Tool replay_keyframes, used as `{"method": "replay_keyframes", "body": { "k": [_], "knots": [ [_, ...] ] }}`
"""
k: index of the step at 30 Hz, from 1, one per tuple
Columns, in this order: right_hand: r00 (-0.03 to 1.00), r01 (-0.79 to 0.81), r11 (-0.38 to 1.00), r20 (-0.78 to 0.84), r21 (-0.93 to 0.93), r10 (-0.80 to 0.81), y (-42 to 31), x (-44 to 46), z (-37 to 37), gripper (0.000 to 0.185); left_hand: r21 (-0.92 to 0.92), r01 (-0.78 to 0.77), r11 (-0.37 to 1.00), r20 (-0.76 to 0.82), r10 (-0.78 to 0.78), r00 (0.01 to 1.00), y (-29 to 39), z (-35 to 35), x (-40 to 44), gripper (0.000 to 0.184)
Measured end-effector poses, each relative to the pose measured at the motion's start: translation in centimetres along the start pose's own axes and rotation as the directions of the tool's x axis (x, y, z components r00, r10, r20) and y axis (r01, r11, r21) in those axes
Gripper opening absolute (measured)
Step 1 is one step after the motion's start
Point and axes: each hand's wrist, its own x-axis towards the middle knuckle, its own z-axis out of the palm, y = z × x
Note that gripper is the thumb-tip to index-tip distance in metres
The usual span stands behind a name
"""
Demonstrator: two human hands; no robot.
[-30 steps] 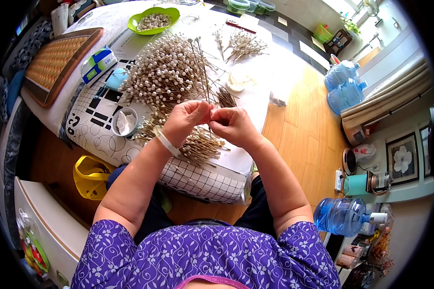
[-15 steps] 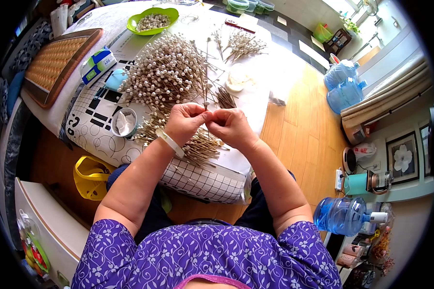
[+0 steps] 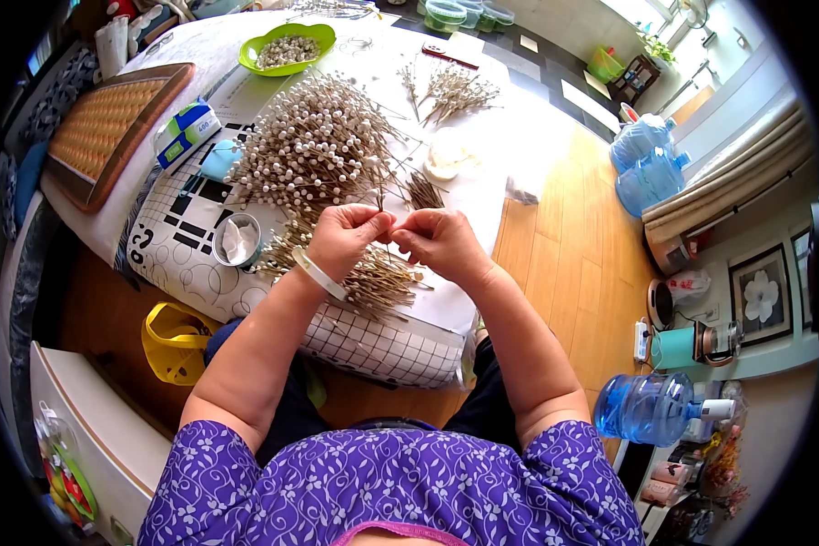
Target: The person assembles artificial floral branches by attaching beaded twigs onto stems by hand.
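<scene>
My left hand (image 3: 344, 238) pinches a thin brown stem (image 3: 380, 197) that stands up from its fingertips. Close beside it, my right hand (image 3: 441, 244) has thumb and forefinger pressed together; whatever is between them is too small to make out. Beyond both hands spreads a large heap of white-beaded stems (image 3: 314, 141). Under my wrists lies another bunch of brown stems (image 3: 378, 280). A small bundle of dark stems (image 3: 423, 191) is just past my right hand, near a round white roll (image 3: 442, 156).
A green bowl (image 3: 247, 56) of white beads stands at the back. Finished-looking sprigs (image 3: 460, 91) and a phone (image 3: 450, 55) lie at the far right. To the left are a cup (image 3: 218, 247) with white material, a tissue pack (image 3: 187, 136) and a yellow bag (image 3: 173, 350) below.
The tall stem that rose above my hands is no longer seen upright; a shorter stem end shows at my left fingertips. My hands have parted slightly.
</scene>
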Motion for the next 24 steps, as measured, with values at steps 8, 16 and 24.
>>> {"method": "replay_keyframes", "body": {
  "k": [8,16,24],
  "knots": [
    [0.999,0.037,0.973,-0.033,0.229,-0.03,-0.9,0.2,-1.4,0.02,0.065,0.0,0.998,0.128,-0.008,0.992,0.5,0.6,-0.4,0.014],
    [0.999,0.034,0.892,-0.049,0.45,-0.013,0.2,0.8,-0.5,0.014,-0.08,0.074,0.994,0.17,-0.059,0.984,0.5,0.8,-0.7,0.014],
    [0.996,0.06,0.841,-0.091,0.537,-0.013,-0.2,0.6,-0.2,0.013,-0.167,0.076,0.983,0.214,-0.04,0.976,0.4,0.9,-0.9,0.013]
  ]
}}
